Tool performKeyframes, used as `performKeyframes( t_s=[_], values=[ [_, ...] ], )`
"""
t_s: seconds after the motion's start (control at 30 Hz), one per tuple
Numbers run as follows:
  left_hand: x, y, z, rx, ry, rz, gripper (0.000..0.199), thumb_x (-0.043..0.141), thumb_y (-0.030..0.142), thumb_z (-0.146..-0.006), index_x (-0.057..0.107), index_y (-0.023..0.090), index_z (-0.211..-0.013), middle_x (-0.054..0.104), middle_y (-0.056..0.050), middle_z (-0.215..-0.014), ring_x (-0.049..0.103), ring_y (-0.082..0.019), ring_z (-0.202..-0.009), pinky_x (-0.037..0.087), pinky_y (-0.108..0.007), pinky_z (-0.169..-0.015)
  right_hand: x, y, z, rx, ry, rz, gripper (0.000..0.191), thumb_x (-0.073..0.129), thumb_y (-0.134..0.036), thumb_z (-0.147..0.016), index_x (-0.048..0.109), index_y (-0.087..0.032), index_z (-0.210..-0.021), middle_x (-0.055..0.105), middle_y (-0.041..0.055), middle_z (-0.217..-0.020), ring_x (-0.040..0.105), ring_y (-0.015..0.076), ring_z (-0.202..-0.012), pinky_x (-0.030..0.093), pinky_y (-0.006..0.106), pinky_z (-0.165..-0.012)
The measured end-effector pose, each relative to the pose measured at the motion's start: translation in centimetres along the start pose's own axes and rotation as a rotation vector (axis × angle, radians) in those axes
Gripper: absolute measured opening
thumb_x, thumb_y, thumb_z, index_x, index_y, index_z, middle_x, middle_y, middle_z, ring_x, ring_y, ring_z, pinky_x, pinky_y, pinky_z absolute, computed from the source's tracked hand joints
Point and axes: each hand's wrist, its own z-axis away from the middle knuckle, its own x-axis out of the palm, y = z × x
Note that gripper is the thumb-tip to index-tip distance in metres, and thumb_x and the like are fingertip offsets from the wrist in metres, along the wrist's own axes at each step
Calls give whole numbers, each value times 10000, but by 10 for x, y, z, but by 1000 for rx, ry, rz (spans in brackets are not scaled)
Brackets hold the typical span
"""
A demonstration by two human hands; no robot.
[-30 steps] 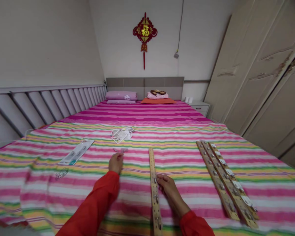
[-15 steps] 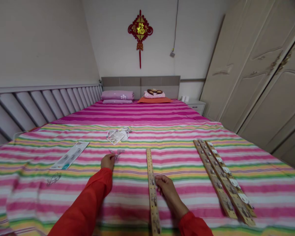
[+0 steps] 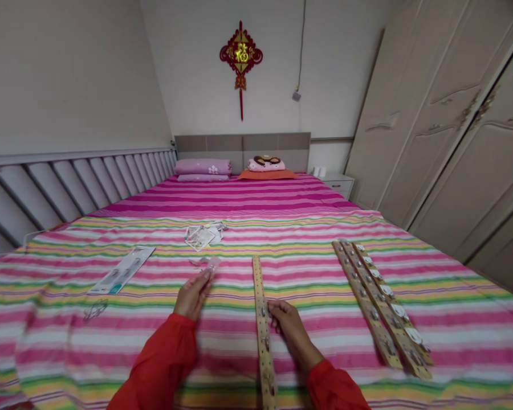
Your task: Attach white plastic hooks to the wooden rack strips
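My left hand (image 3: 191, 294) pinches a small clear plastic packet (image 3: 213, 264) just above the striped sheet. Small metallic pieces (image 3: 198, 262) lie just beyond its fingers. A long wooden strip (image 3: 260, 319) with holes and several metal pieces runs away from me in the middle. My right hand (image 3: 289, 323) is at the strip's right side, thumb and fingers closed beside a metal piece; whether they grip anything is too small to tell.
Several similar strips (image 3: 367, 296) lie at the right. A long blister pack (image 3: 123, 270) and a thin wire-like bundle (image 3: 95, 309) are at the left. Cards and small packets (image 3: 200, 237) lie farther back. Pillows (image 3: 203, 167) rest by the headboard (image 3: 222, 142).
My left hand has moved slightly right and lifted the clear packet from beside the metallic pieces. My right hand stays beside the strip. The view has shifted slightly.
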Motion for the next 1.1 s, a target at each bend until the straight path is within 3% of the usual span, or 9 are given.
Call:
performKeyframes(
  t_s=[0.1, 0.27, 0.4, 0.5, 0.6, 0.67, 0.9, 1.0, 1.1],
  values=[
    [13, -10, 31, -165, -63, 113, 134, 590, 10, -800, 678, 110, -797, 709, -43, -692, 666, -83, -603, 525, -140, -537, -1, -1, 1, -23, -4, -18, 235, 727, -333, -568, 665, -135, -679, 543, -43, -465, 407, 64, -338, 253, 185, -328],
    [29, -27, 67, -378, -72, 151, 139, 547, 25, -847, 657, 109, -848, 709, -49, -677, 665, -88, -556, 512, -140, -477, -1, -1, 5, -101, 36, -66, 292, 710, -360, -610, 673, -142, -800, 565, -32, -537, 430, 85, -391, 292, 201, -359],
    [35, -33, 82, -425, -80, 125, 119, 555, 47, -852, 653, 113, -857, 706, -44, -682, 664, -81, -555, 516, -139, -490, 5, -12, 21, -479, 112, 149, 296, 691, -283, -687, 694, -173, -961, 631, 21, -747, 533, 133, -589, 450, 250, -525],
    [37, -35, 90, -426, -76, 107, 101, 583, 50, -834, 655, 121, -833, 698, -39, -682, 658, -75, -552, 510, -133, -491, 13, -27, 39, -772, 62, 405, 334, 625, -198, -767, 676, -232, -1095, 624, 71, -1005, 586, 192, -850, 508, 310, -710],
    [38, -36, 96, -431, -96, 98, 83, 610, 60, -817, 659, 126, -809, 693, -44, -686, 652, -73, -554, 506, -132, -496, 20, -40, 52, -937, 20, 601, 309, 550, -147, -840, 672, -259, -1100, 619, 74, -1028, 570, 215, -984, 490, 352, -838],
    [39, -37, 99, -444, -110, 95, 83, 622, 58, -806, 660, 131, -795, 693, -45, -690, 650, -73, -560, 506, -134, -506, 21, -45, 57, -991, 28, 687, 275, 528, -138, -865, 683, -257, -1059, 629, 74, -995, 571, 216, -965, 489, 356, -828],
    [45, -33, 107, -525, -161, 95, 45, 667, 103, -779, 666, 147, -784, 702, -39, -731, 661, -87, -616, 523, -161, -578, 19, -45, 60, -1010, 63, 695, 212, 483, -143, -886, 678, -224, -903, 635, 71, -897, 568, 208, -875, 471, 344, -764],
    [46, -33, 107, -519, -237, 58, 54, 691, 163, -770, 685, 138, -818, 711, -56, -775, 650, -85, -619, 512, -161, -569, 21, -43, 58, -898, 79, 575, 174, 492, -187, -886, 661, -218, -864, 630, 60, -892, 567, 200, -873, 458, 327, -763],
    [46, -38, 104, -454, -276, -14, 140, 750, 212, -712, 700, 135, -818, 666, -17, -662, 582, -49, -520, 455, -136, -499, 24, -41, 51, -673, 110, 339, 124, 558, -272, -839, 642, -204, -778, 625, 26, -757, 565, 174, -715, 449, 286, -642]
  ],
)
